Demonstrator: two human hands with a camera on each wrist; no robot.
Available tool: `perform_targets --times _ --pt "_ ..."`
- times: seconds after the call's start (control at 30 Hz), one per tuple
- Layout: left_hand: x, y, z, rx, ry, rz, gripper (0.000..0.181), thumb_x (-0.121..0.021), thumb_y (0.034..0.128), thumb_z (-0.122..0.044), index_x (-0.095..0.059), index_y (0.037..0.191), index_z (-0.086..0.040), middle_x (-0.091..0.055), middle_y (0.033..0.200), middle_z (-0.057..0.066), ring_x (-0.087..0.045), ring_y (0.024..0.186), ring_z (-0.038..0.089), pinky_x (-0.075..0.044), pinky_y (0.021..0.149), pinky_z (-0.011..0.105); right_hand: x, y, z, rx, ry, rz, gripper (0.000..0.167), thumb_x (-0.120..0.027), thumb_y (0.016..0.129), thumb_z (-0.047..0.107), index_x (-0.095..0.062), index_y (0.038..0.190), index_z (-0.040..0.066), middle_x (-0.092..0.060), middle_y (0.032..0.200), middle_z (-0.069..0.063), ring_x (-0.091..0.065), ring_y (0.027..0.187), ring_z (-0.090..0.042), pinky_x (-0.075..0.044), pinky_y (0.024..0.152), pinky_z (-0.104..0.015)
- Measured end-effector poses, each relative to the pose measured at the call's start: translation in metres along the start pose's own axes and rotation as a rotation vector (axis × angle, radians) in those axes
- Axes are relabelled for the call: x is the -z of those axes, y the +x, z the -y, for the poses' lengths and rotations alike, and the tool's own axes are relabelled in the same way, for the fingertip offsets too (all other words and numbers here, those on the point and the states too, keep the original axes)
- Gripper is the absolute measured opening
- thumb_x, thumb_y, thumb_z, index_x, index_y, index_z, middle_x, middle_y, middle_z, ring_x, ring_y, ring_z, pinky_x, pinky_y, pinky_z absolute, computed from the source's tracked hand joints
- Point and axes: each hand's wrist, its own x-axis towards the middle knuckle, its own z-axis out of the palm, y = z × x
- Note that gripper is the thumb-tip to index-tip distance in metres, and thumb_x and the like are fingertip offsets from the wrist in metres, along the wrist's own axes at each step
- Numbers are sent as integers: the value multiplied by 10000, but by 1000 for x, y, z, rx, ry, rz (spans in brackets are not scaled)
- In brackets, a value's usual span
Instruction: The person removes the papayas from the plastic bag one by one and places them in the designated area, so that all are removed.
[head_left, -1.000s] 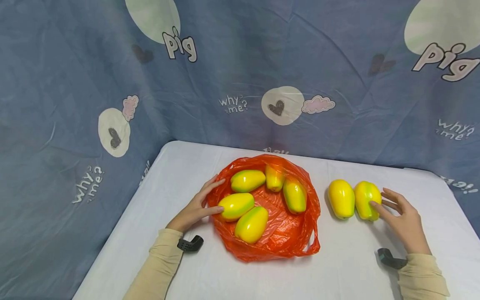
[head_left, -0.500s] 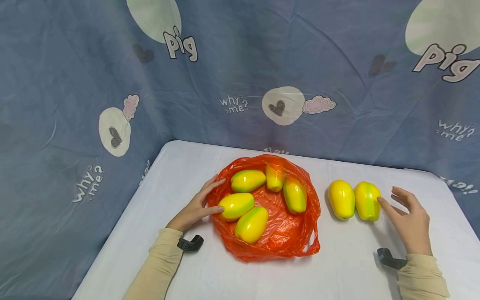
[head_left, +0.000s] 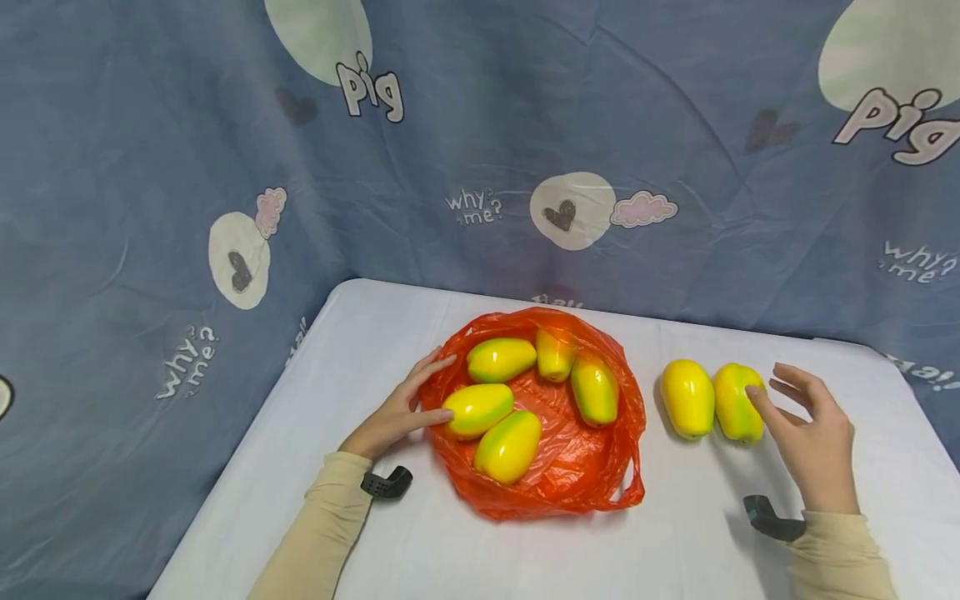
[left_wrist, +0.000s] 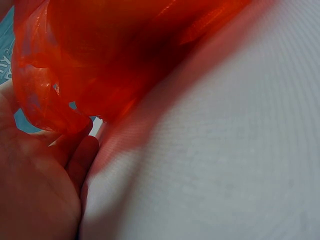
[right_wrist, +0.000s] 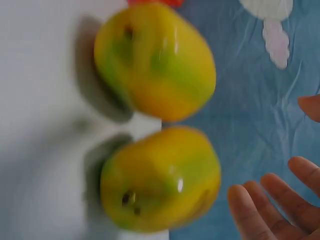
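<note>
In the head view my left hand (head_left: 397, 417) rests at the left side of a red plastic bag (head_left: 558, 467), thumb and fingers spread against its rim. Several yellow-green papayas (head_left: 501, 360) lie inside the wide-mouthed bag. The left thumb reaches the end of the nearest papaya (head_left: 480, 410); whether they touch is unclear. To the right of the bag, two more papayas stand side by side, a left one (head_left: 687, 398) and a right one (head_left: 738, 408). My right hand (head_left: 813, 437) hovers beside the right one, fingers loosely bent and holding nothing. The right wrist view shows a gap between fingers and papaya (right_wrist: 162, 182).
A white-covered table (head_left: 637, 558) carries everything. Behind it and at the left hangs a blue printed curtain (head_left: 450, 133). One handle loop (head_left: 630, 487) of the bag sticks out at its lower right. Each wrist wears a black camera mount (head_left: 772, 521).
My right hand has come away from the right papaya, moving rightward, then back a little to the left. My left hand keeps its place on the bag. The head view has shifted slightly.
</note>
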Motion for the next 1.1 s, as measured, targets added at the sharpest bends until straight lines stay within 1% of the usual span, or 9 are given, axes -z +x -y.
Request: perform_targets --times 0.17,0.33,0.53,0.6,0.67,0.77,0.87,0.97,1.1 --pt "0 2 1 2 1 4 750 -795 880 -322 -436 1528 -441 -80 1736 -157 -28 1631 236 -125 1295 619 -7 -9 13 102 -1 43 578 -740 962 321 -549 1465 110 -585 1472 -138 -452 1063 228 -429 782 48" --pt "0 2 0 -1 12 -4 755 -797 878 -313 -436 1528 -441 -87 1736 -154 -42 1631 238 -142 1292 619 -13 -19 33 167 8 84 549 -740 964 310 -562 1441 104 -615 1410 -183 -463 1077 194 -441 800 44" --pt "0 2 2 3 6 -3 757 -804 875 -314 -439 1526 -443 -88 1735 -157 -48 1630 240 -154 1293 609 -24 -31 53 246 18 117 527 -764 946 300 -589 1390 76 -648 1370 -153 -518 1077 153 -454 807 34" --pt "0 2 3 2 1 -1 756 -803 875 -315 -440 1526 -440 -87 1735 -157 -44 1630 239 -153 1294 607 -29 -34 60 265 16 129 524 -772 939 305 -598 1373 70 -646 1362 -141 -585 1106 63 -457 800 31" --pt "0 2 3 1 -1 1 755 -802 876 -316 -440 1527 -438 -85 1735 -156 -40 1630 240 -151 1294 609 -33 -36 65 279 23 148 530 -782 931 304 -600 1366 63 -643 1358 -130 -642 1139 -77 -469 796 22" --pt "1 1 3 1 -6 0 756 -801 876 -316 -439 1528 -436 -86 1735 -155 -37 1631 244 -148 1293 612 -39 -38 72 289 44 190 537 -778 932 317 -594 1369 65 -643 1353 -134 -657 1178 -279 -492 793 2" --pt "1 1 3 4 -6 -2 761 -802 875 -321 -434 1529 -444 -89 1733 -158 -39 1631 246 -152 1291 614 -44 -39 77 295 68 225 537 -774 934 334 -589 1371 81 -649 1351 -125 -655 1203 -325 -517 803 -24" --pt "1 1 3 2 1 1 760 -798 877 -326 -429 1531 -445 -89 1733 -156 -41 1631 249 -151 1289 620 -48 -42 81 311 70 243 525 -776 933 334 -594 1364 93 -669 1308 -115 -668 1196 -320 -564 818 -87" --pt "1 2 3 -4 7 8 753 -790 882 -330 -428 1533 -442 -84 1735 -150 -34 1631 252 -139 1286 635 -54 -46 86 335 67 266 510 -784 928 323 -607 1354 104 -682 1289 -95 -680 1171 -313 -631 873 -299"
